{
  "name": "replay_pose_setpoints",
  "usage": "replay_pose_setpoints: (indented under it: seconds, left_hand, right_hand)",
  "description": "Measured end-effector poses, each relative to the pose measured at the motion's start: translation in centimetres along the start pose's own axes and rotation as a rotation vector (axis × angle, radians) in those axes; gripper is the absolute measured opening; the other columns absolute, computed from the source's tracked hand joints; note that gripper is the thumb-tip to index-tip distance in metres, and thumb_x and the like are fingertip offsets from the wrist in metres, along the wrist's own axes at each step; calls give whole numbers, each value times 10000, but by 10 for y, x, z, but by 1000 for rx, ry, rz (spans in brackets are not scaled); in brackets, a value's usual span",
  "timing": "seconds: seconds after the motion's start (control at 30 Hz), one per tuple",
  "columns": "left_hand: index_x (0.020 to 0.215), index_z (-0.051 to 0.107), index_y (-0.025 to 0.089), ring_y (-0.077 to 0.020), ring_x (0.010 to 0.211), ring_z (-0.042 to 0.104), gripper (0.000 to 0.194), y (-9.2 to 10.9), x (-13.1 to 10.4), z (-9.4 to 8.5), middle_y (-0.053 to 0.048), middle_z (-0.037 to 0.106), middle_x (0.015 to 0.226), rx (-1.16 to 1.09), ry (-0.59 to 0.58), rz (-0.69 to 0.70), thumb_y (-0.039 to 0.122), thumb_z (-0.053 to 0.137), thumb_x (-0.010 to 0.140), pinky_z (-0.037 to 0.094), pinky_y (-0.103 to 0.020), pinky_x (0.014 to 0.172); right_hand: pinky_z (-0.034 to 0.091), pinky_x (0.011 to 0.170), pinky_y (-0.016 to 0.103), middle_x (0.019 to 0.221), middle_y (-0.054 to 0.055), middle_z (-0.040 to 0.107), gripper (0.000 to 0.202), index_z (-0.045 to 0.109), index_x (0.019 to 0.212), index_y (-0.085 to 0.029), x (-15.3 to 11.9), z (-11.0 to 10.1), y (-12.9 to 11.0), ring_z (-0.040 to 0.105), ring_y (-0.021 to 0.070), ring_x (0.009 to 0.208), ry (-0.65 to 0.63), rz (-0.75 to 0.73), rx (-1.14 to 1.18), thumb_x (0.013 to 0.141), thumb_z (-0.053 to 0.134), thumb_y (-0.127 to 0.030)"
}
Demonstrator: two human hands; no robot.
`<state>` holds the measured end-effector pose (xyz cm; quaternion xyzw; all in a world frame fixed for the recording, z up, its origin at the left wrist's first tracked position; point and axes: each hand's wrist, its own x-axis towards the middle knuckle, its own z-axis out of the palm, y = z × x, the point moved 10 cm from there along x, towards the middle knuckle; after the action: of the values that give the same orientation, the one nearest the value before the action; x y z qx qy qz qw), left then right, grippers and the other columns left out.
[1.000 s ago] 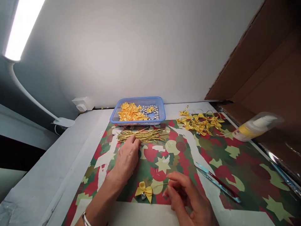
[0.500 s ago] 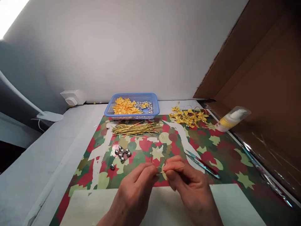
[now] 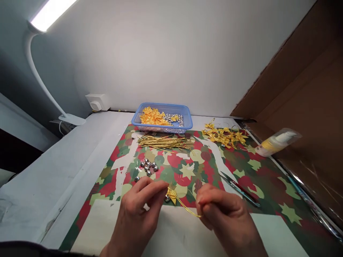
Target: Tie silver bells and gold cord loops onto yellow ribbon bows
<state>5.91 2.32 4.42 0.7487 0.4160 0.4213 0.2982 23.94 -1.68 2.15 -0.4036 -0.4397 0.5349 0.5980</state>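
A yellow ribbon bow [image 3: 172, 196] with a silver jingle bell [image 3: 167, 198] hangs just beside the fingertips of my left hand [image 3: 142, 203]. That hand pinches the gold cord where it meets the bow. From there the gold cord [image 3: 184, 206] runs in a slack curve to my right hand [image 3: 222, 210], whose thumb and forefinger are closed on its other end. Beyond my left hand lie several loose jingle bells [image 3: 148, 166]. Scissors-like snips [image 3: 241, 189] with a dark red and teal handle rest to the right of my right hand.
Behind the hands is a bundle of gold cords [image 3: 163, 142]. A blue basket [image 3: 160, 129] holds yellow bows and silver bells. Finished-looking bows with cords [image 3: 226, 136] lie in a heap near a glue bottle [image 3: 276, 143]. A white lamp [image 3: 40, 75] stands left, a cardboard wall [image 3: 302, 71] right.
My hands have moved apart, and the cord now stretches between them. The bow and bell have come into sight by my left hand. The view has shifted, showing more of the lamp.
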Motion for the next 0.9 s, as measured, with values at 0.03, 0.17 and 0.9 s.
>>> replay_pose_setpoints:
  seconds: [0.03, 0.17, 0.9]
  left_hand:
    - [994, 781, 229, -149, 648, 641, 168, -5, -2, 1, -23, 674, 766, -84, 18, -70, 159, 635, 949, 523, -221, 546]
    - [979, 819, 211, -185, 766, 758, 132, -33, -19, 15, -40, 797, 834, -506, 108, -485, 266, 729, 900, 626, -237, 706]
    - [1081, 821, 177, -168, 831, 768, 319, -51, -30, 44, -98, 829, 957, -962, 23, -814, 423, 801, 878, 586, -158, 598]
  right_hand:
    - [413, 494, 216, 686, 3, 621, 83, 834, 862, -302, -2, 4, -1, 523, 103, 553, -45, -19, -56, 912, 768, -309]
    - [488, 598, 227, 742, 5, 689, 126, 844, 886, -330, -4, 17, -7, 609, 133, 655, -124, -80, -240, 887, 773, -225]
    - [547, 601, 267, 761, 45, 692, 154, 786, 1004, -285, -7, 44, -29, 655, 179, 672, -225, -325, -369, 987, 649, -217]
